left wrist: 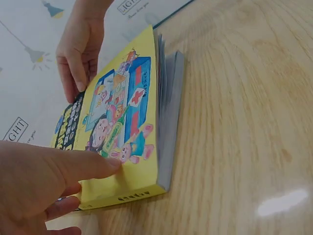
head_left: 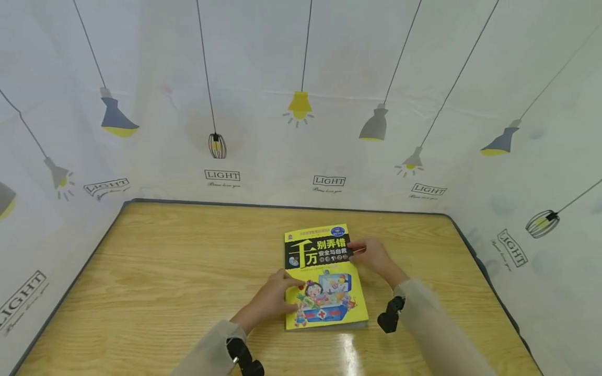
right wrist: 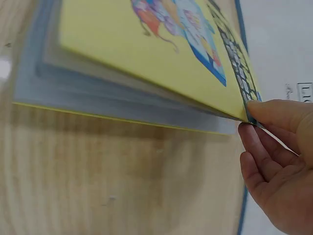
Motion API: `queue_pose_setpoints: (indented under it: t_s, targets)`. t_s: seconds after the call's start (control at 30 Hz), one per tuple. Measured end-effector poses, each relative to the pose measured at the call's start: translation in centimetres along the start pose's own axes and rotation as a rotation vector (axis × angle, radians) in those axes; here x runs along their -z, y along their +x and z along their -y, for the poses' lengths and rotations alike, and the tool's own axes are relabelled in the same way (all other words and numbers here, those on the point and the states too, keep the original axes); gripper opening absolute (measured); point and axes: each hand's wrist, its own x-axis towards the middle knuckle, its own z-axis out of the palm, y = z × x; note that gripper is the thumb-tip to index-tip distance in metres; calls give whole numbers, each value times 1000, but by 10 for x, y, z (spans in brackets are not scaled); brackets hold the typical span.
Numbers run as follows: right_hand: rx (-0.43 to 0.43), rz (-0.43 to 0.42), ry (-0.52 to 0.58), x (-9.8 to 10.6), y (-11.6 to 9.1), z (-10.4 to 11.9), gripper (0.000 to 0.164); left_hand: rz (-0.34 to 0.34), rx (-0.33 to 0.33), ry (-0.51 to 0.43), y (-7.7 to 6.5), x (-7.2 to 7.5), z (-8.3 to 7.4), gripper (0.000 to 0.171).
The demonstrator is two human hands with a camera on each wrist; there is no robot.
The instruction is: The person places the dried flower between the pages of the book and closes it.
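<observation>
A yellow paperback book (head_left: 329, 284) with a black title band and cartoon pictures lies face up on the table, its spine to the left. My left hand (head_left: 270, 298) rests at the spine side; its thumb (left wrist: 95, 165) lies nearly straight on the cover, with other fingers beside the spine. At the right edge, near the title band, my right hand (head_left: 373, 257) pinches the front cover between thumb (right wrist: 274, 111) and fingers. That edge is lifted slightly, and a gap shows above the grey-looking pages (right wrist: 122, 105). The right hand's fingertips are partly hidden under the cover.
The wooden table (head_left: 188, 250) has a dark border along its back and sides. A white wall covering (head_left: 263, 62) printed with hanging lamps rises behind and on both sides. Each wrist wears a black strap device (head_left: 391, 315).
</observation>
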Motion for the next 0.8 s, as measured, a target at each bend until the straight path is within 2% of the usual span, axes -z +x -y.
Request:
queue_pose_setpoints:
  t_s: [0.1,0.2,0.5,0.8]
  targets:
    - [-57,2,13,-10,-2,-13,39,-17,-21,20,-1,-2,2,48]
    - [-71,-6,5,-19,-3,-23,43,-35,-39,41,-2,-4,3,47]
    - [23,-81,-39,-33,-10,-39,42,-49,-59,54,-1,-6,5,49]
    - [47,-63,-22,-27,-18,-42,37,-9,-28,58,-4,-2,0,48]
